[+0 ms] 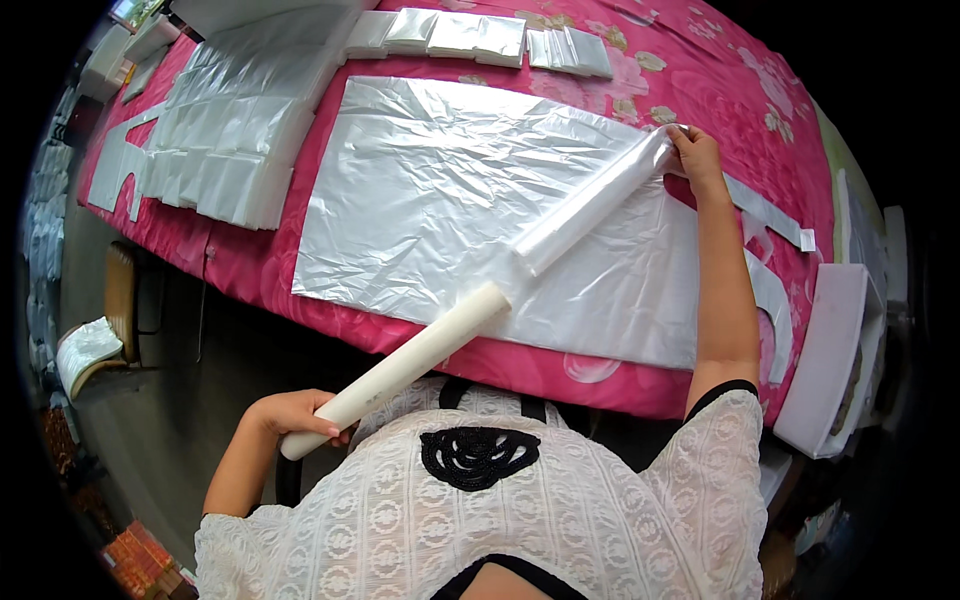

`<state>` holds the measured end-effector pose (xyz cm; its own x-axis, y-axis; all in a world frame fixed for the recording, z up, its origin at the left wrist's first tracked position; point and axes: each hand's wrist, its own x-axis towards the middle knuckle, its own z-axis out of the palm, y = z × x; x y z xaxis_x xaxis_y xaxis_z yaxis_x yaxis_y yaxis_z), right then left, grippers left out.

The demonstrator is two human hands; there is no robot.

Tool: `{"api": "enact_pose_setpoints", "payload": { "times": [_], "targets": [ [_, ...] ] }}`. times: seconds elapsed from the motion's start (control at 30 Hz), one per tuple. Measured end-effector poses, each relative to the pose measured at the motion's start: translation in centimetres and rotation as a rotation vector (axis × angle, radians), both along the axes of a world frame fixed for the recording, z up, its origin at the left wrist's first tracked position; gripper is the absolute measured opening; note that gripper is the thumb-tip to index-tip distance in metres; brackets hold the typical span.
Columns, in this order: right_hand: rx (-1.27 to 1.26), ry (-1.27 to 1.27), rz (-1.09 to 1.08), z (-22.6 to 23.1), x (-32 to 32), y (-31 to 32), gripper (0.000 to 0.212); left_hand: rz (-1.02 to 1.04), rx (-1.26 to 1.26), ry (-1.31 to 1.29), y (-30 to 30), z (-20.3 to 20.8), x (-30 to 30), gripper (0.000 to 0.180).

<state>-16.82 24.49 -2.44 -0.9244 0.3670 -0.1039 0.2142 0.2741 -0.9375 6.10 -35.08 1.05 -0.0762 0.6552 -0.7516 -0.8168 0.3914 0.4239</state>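
Observation:
My left hand, closed around the near end of a long white tube, is low at the left, beside my body. The tube slants up to the right over the edge of a pink-covered surface. In line with its far end lies a narrow, shiny strip of clear plastic film; whether tube and film join is hard to tell. My right hand pinches the film's far upper corner. Beneath spreads a large silvery plastic bag, wrinkled, its cut-out handles reaching right.
Pink flowered cloth covers the surface. Stacks of folded clear bags lie at the left, with smaller folded packs along the back. A pale padded block stands at the right edge. A wooden chair is at the left.

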Motion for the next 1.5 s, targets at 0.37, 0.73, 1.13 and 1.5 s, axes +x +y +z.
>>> {"api": "enact_pose_setpoints", "payload": {
  "times": [0.37,0.73,1.13,1.5],
  "targets": [
    [-0.036,-0.059,0.362,0.8,0.3,-10.8,0.021,-0.654,-0.327,1.546,15.6,4.5,-11.6,0.042],
    [0.126,-0.187,0.481,2.1,-0.7,-11.2,0.023,-0.705,0.053,1.947,21.1,-1.9,-6.9,0.086],
    [0.739,0.281,0.659,4.2,16.7,-18.2,0.042,-0.707,-0.035,2.020,21.1,-2.6,-4.9,0.087],
    [0.939,0.100,0.024,3.2,14.7,-4.9,0.047,-0.597,0.106,1.945,20.7,-2.2,-6.0,0.084]
  ]
}}
